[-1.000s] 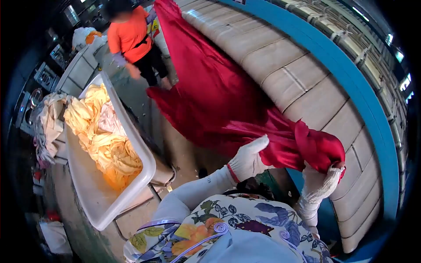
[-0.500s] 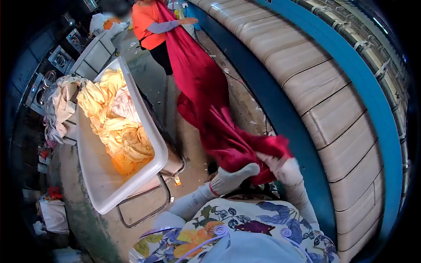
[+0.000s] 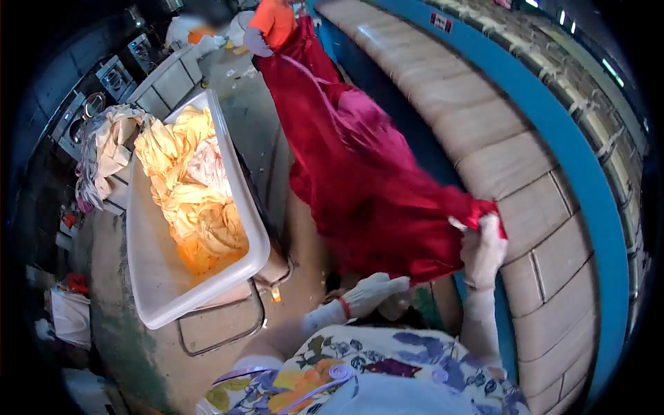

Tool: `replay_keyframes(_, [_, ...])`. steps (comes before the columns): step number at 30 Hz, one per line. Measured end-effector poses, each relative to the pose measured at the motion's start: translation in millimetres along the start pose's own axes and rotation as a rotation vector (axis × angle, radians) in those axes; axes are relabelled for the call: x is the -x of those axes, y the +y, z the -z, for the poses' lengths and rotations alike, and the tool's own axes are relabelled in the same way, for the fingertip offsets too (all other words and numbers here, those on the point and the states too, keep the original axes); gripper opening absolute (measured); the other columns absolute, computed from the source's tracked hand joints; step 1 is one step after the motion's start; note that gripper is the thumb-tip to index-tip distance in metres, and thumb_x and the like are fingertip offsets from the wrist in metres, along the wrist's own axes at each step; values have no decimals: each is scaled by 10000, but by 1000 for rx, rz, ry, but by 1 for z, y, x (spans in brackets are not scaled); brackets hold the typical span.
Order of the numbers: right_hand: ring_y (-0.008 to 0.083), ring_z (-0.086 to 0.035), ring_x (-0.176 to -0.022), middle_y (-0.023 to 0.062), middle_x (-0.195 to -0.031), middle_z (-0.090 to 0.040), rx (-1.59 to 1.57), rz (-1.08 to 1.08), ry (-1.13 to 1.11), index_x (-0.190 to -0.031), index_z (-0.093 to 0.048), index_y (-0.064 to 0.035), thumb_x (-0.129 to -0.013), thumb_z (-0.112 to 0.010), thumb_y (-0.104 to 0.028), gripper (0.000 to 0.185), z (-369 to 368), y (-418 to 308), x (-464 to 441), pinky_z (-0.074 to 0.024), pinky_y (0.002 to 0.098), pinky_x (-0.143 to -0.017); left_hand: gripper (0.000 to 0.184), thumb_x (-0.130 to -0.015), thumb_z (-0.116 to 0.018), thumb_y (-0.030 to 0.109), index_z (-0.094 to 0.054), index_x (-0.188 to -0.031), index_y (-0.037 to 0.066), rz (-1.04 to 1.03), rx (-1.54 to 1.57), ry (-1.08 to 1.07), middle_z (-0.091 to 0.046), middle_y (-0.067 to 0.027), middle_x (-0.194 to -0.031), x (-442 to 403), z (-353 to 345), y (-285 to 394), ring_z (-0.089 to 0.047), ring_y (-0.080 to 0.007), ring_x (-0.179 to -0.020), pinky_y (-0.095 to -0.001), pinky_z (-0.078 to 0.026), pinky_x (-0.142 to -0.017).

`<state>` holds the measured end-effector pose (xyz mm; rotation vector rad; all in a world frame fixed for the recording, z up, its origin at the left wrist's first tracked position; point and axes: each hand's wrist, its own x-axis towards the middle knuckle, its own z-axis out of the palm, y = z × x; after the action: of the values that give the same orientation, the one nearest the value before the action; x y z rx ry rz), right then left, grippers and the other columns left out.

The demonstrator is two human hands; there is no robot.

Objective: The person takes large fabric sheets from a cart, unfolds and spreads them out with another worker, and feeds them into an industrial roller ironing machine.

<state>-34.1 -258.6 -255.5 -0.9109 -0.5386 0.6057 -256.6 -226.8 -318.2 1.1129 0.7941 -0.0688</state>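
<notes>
The right grip (image 3: pixel 483 252) is closed on the red cloth (image 3: pixel 366 187) at the padded bed's (image 3: pixel 532 207) left edge; whether the left grip (image 3: pixel 373 294) pinches it I cannot tell. It spans toward a co-worker (image 3: pixel 275 26), so a slackened hold could drop it onto the floor (image 3: pixel 306 256).

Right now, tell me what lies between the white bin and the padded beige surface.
In the head view, floor, the red cloth and a dark blue panel lie between the white bin and the padded beige surface.
</notes>
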Motion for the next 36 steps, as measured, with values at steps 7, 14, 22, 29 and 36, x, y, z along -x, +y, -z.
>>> replay_keyframes(7, [166, -623, -671, 92, -1008, -669, -201, -239, 39, -1053, -579, -62, -955, -551, -249, 213, -31, -21, 31, -449, 268, -498, 811, -783, -708, 480, -402, -1376, 19, -991, -844, 669, -540, -212, -1286, -35, -20, 4, -583, -315, -1141, -361, -481, -921])
replay_keyframes(14, [230, -603, -858, 90, -1016, -624, 91, 114, -385, -1101, -595, -44, -908, -605, -132, 212, -36, -23, 59, -496, 348, -749, 445, -811, -637, 436, -590, -1104, 105, -589, -993, 570, -648, -188, -968, -116, -17, -6, -634, -370, -886, -456, -530, -729])
replay_keyframes(22, [466, -596, -1067, 310, -1137, -614, -302, 547, -46, -1246, -510, 85, -960, -536, -378, 545, 17, -138, -59, -464, 436, -985, 244, -854, -611, 286, -607, -1024, 111, -657, -705, 179, -656, -157, -946, -114, -16, -46, -633, -352, -890, -428, -516, -730])
replay_keyframes(29, [449, -411, -1286, 287, -1424, -377, -318, 478, 380, -1384, -309, 72, -977, -531, -338, 619, 123, -135, -105, -416, 472, -1065, 455, -904, -532, 408, -557, -1251, 115, -441, -824, -28, -630, -183, -1151, -91, -16, -44, -614, -344, -1046, -423, -481, -892])
replay_keyframes(36, [263, -649, -730, 140, -876, -652, 1073, 662, 458, -1157, -547, -6, -922, -568, -150, 276, 93, -126, -26, -523, 346, -603, 615, -869, -572, 547, -514, -1336, 151, -215, -1000, -302, -589, -177, -1248, -49, -24, 1, -573, -327, -1132, -394, -456, -934])
